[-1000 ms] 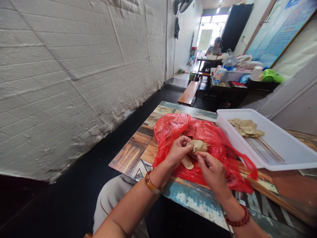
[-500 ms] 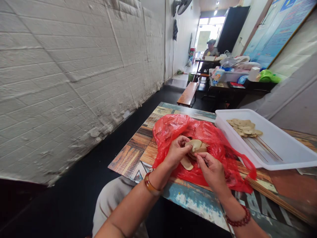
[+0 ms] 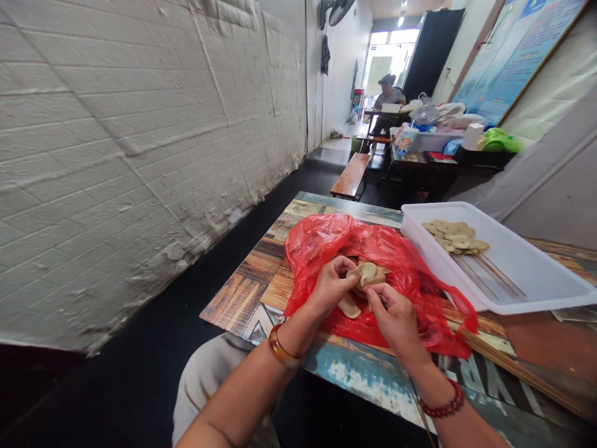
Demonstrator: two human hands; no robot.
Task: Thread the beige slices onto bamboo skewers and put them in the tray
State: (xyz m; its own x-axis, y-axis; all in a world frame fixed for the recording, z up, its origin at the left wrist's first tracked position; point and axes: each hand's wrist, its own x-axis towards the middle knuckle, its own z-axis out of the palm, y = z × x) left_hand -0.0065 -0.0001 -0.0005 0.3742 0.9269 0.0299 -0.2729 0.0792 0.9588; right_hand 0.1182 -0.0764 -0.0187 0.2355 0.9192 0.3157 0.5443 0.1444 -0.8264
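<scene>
My left hand (image 3: 332, 285) and my right hand (image 3: 390, 314) meet over a red plastic bag (image 3: 326, 239) lying on the patterned table (image 3: 254, 283). Both pinch a small stack of thin beige round slices (image 3: 369, 272), fingers curled around them. Another beige slice (image 3: 349, 306) lies on the bag just below my left hand. A white plastic tray (image 3: 522, 264) to the right holds several skewers of the same beige slices (image 3: 452, 235) with thin sticks pointing toward me.
A bundle of bamboo skewers (image 3: 513, 367) lies along the table's right front. A whitewashed brick wall (image 3: 140, 137) runs on the left, a dark floor aisle beside it. Farther back stand a bench (image 3: 351, 175), a cluttered table (image 3: 443, 143) and a seated person (image 3: 386, 93).
Both hands stay pinched on the slices, shifting slightly; the right fingers have closed in nearer the stack. The view has drifted a little.
</scene>
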